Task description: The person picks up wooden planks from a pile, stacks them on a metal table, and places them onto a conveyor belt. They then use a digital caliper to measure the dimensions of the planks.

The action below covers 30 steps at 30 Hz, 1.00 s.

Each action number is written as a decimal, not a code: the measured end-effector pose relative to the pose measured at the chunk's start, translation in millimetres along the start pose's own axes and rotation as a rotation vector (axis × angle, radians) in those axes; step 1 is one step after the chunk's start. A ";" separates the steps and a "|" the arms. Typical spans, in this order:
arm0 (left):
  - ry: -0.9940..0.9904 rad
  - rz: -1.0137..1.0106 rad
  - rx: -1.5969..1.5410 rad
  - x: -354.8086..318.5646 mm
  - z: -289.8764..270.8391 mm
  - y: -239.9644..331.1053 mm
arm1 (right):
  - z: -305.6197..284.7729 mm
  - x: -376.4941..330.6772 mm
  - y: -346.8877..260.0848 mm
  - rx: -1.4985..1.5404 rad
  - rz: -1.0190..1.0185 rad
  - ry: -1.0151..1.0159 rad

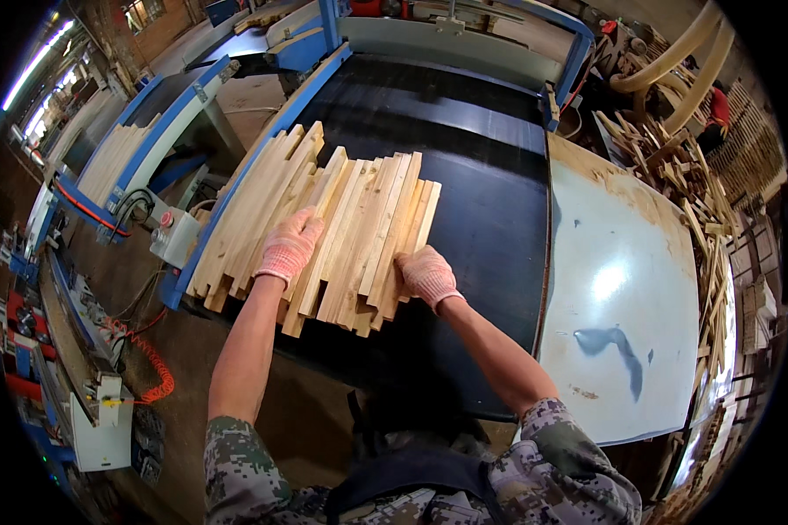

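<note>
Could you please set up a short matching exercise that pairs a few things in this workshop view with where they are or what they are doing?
Things:
1. left hand
2. right hand
3. wooden slats
4. orange coiled cable

Places or states:
A. hangs at the lower left, beside the machine
B. lie side by side on the black belt
C. rests flat on top of the slats
D. presses against the right edge of the slats

Pairs: 1-C, 2-D, 3-B, 4-A
</note>
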<state>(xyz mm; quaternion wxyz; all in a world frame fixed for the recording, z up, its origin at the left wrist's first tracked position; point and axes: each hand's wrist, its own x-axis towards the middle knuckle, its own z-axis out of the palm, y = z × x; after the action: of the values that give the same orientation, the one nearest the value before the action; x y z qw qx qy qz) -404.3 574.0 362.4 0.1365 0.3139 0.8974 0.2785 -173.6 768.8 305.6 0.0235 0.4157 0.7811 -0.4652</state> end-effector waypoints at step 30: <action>-0.371 0.185 0.065 -78.5 77.8 199.4 | -130.1 -120.6 93.0 0.090 -0.135 0.315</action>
<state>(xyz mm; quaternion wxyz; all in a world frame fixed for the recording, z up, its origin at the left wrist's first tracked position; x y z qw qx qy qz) -214.4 685.2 421.8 0.2629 0.4451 0.8328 0.1982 13.2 810.7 364.6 -0.1490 0.4307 0.7798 -0.4292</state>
